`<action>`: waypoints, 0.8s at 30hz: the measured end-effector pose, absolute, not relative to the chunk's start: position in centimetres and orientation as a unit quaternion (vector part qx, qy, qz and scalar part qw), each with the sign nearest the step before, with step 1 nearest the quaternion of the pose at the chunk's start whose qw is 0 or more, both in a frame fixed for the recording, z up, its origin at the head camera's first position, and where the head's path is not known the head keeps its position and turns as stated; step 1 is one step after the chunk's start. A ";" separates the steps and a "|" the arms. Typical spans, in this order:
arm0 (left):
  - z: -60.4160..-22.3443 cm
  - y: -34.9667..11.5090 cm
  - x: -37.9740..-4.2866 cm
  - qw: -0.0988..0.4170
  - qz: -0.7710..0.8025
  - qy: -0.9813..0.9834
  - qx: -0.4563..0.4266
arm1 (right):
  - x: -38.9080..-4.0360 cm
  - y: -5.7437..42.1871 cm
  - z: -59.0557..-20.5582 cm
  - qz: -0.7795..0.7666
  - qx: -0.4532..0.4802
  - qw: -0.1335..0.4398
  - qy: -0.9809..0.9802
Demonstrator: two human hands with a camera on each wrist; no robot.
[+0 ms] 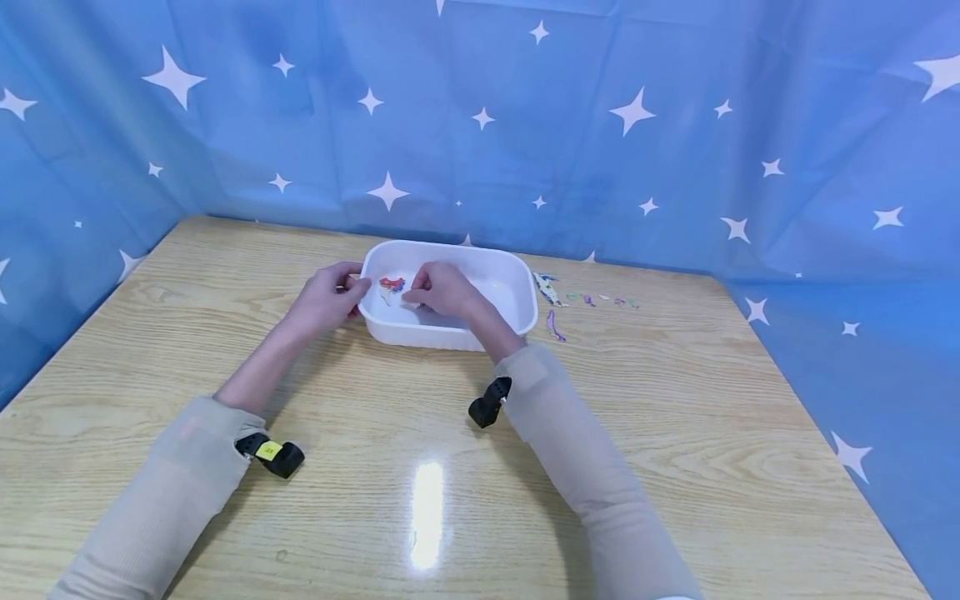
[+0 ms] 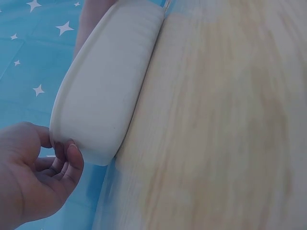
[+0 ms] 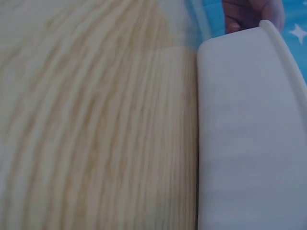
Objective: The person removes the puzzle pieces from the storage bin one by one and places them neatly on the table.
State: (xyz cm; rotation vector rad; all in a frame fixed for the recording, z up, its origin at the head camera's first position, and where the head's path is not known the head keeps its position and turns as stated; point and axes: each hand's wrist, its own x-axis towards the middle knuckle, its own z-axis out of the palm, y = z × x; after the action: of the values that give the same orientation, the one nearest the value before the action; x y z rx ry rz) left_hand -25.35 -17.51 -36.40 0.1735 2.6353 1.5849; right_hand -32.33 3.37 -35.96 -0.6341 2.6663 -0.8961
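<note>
Head: white plastic tub (image 1: 517,287) at table's (image 1: 375,467) far middle; left hand (image 1: 326,296) and right hand (image 1: 442,289) pinching small colourful piece (image 1: 392,286) over its left end. Light, flimsy; edge pinch probably safest.
Left wrist: fingers (image 2: 72,160) curled at tub corner (image 2: 103,105).
Right wrist: tub wall (image 3: 249,143) only; grip unseen.

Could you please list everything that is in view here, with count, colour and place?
Tub: one, white, on the table toward its far edge.
Small piece: one, red and blue, over the tub's left end, between the two hands.
Scraps: several, purple, green and mixed colours, on the table right of the tub.
Table: one, light wood.
Cloth backdrop: one, blue with white stars, behind and beside the table.
Wrist cameras: two, black, one on each forearm.
Sleeves: two, beige.
Left hand: at the tub's left rim.
Right hand: over the tub.
</note>
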 end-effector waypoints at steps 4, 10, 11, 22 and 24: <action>-36.5 -17.5 -25.4 0.031 0.516 0.854 0.057 | -32.3 3.6 -35.9 -0.356 -0.204 0.140 0.901; -36.6 -17.4 -25.5 0.028 0.516 0.854 0.058 | -32.2 3.9 -35.8 -0.396 -0.220 0.145 0.879; -36.6 -17.4 -25.5 0.028 0.517 0.854 0.059 | -32.2 4.0 -35.8 -0.399 -0.227 0.145 0.877; -36.4 -17.4 -25.4 0.030 0.516 0.854 0.055 | -31.7 5.1 -35.3 -0.417 -0.264 0.137 0.859; -36.4 -17.5 -25.4 0.030 0.517 0.854 0.056 | -31.6 5.4 -35.2 -0.419 -0.262 0.139 0.858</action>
State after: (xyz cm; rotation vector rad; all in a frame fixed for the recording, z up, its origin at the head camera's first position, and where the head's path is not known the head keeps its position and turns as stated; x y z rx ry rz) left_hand -25.36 -17.46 -36.35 0.1722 2.6331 1.5931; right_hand -31.57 5.35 -35.23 -0.7572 2.4810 -1.2104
